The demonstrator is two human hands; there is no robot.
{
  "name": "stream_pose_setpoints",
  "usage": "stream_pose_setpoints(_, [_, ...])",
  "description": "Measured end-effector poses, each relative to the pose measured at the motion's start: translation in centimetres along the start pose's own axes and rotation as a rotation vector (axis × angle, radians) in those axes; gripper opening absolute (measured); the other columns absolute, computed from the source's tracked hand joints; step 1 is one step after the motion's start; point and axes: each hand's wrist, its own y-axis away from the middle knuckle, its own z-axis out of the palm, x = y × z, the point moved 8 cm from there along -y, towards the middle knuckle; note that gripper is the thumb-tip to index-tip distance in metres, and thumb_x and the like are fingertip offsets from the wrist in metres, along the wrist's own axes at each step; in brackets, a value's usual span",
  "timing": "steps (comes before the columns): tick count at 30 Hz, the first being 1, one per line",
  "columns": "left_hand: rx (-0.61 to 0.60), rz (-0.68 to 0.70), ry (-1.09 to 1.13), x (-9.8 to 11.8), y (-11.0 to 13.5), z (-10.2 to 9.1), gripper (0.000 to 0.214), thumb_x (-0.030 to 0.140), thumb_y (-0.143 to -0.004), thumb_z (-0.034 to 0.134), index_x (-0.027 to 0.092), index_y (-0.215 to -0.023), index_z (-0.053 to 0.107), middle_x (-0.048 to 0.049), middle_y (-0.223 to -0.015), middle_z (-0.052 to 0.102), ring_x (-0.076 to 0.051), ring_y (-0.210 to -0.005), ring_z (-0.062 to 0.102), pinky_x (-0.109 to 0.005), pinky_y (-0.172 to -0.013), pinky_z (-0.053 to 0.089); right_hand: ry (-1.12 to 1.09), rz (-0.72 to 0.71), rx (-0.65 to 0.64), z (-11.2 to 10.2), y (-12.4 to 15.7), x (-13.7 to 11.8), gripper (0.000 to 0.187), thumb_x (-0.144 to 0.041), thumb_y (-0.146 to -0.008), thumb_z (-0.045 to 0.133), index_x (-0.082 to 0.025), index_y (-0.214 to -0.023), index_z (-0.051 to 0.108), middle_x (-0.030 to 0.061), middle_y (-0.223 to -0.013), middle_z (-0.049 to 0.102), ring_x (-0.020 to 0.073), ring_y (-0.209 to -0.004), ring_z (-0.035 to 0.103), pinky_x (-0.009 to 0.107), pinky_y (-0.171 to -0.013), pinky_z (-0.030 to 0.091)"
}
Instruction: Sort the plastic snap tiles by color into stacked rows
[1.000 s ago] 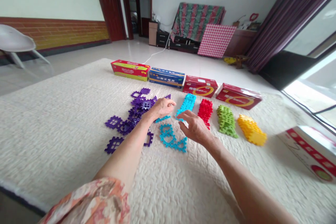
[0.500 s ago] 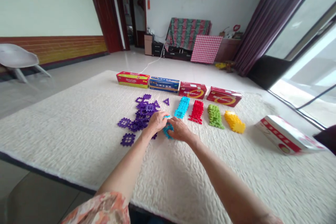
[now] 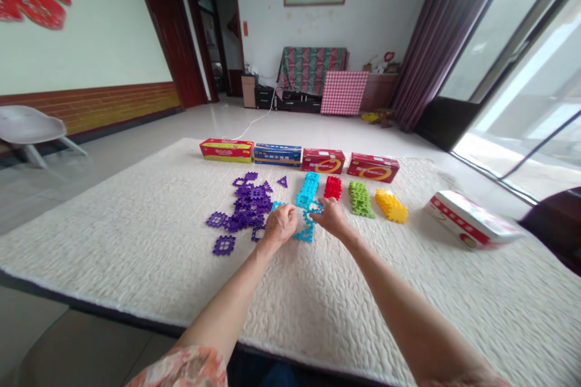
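Both of my hands rest on a white quilted table [image 3: 318, 302] over loose cyan plastic tiles [image 3: 306, 231]. My left hand [image 3: 280, 225] is curled, knuckles up, beside the purple tile heap [image 3: 247, 204]; what its fingers hold is hidden. My right hand [image 3: 333, 217] reaches to the near end of the cyan tile row [image 3: 307, 188], fingers bent on a cyan piece. Past it lie a red row [image 3: 333, 187], a green row [image 3: 360, 198] and a yellow row [image 3: 391, 205].
Several flat cartons [image 3: 299, 159] line the table's far edge. Another red and white carton [image 3: 467, 227] lies at the right. A stray purple tile [image 3: 224, 245] sits near the left. A white chair [image 3: 27, 128] stands far left; a doorway and covered furniture are behind.
The view has lifted and pulled back. My hands came together on the loose cyan tiles, then drew slightly apart, the right one moving toward the cyan row.
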Motion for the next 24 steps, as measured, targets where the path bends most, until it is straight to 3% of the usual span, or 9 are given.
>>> stream_pose_setpoints(5, [-0.226,0.184,-0.096,3.7,2.1,3.1,0.031,0.037,-0.079,0.065,0.016,-0.102,0.068,-0.0121,-0.105,0.068,-0.026,-0.104,0.062,-0.037,-0.095,0.048,-0.033,-0.02,0.055,-0.5,2.2,1.9,0.03,-0.022,-0.067,0.072,-0.015,-0.096,0.068,0.0079,-0.09,0.065,0.0219,-0.082,0.062,0.033,-0.073,0.049])
stream_pose_setpoints(8, [-0.283,0.253,-0.192,4.3,2.9,3.8,0.026,0.03,-0.079,0.063,0.016,-0.099,0.067,-0.0126,-0.104,0.068,-0.027,-0.105,0.06,-0.039,-0.097,0.046,-0.073,-0.045,0.112,0.0,3.3,2.4,0.027,-0.022,-0.069,0.068,-0.016,-0.096,0.068,0.0074,-0.088,0.065,0.0218,-0.079,0.062,0.035,-0.072,0.05])
stream_pose_setpoints(12, [-0.283,0.256,-0.264,3.5,2.6,3.6,0.021,0.019,-0.082,0.054,0.015,-0.097,0.068,-0.0129,-0.101,0.067,-0.025,-0.101,0.06,-0.038,-0.095,0.046,-0.216,-0.1,0.214,0.7,3.8,2.4,0.032,-0.023,-0.069,0.066,-0.018,-0.1,0.066,0.0087,-0.093,0.065,0.0205,-0.076,0.062,0.035,-0.069,0.052])
stream_pose_setpoints(18, [-0.157,0.231,-0.328,1.0,0.6,1.8,0.026,0.018,-0.085,0.051,0.017,-0.105,0.067,-0.0116,-0.109,0.064,-0.025,-0.109,0.055,-0.039,-0.098,0.043,-0.335,-0.114,0.303,1.3,4.7,1.4,0.031,-0.02,-0.071,0.06,-0.017,-0.101,0.063,0.0098,-0.098,0.063,0.0158,-0.065,0.059,0.032,-0.065,0.052])
stream_pose_setpoints(24, [-0.153,0.243,-0.374,-1.5,0.0,1.9,0.031,0.025,-0.092,0.045,0.025,-0.117,0.063,-0.0073,-0.123,0.059,-0.025,-0.121,0.047,-0.04,-0.099,0.042,-0.338,-0.127,0.332,1.0,5.5,0.9,0.029,-0.018,-0.071,0.058,-0.019,-0.099,0.063,0.0092,-0.098,0.063,0.0155,-0.065,0.059,0.032,-0.064,0.051])
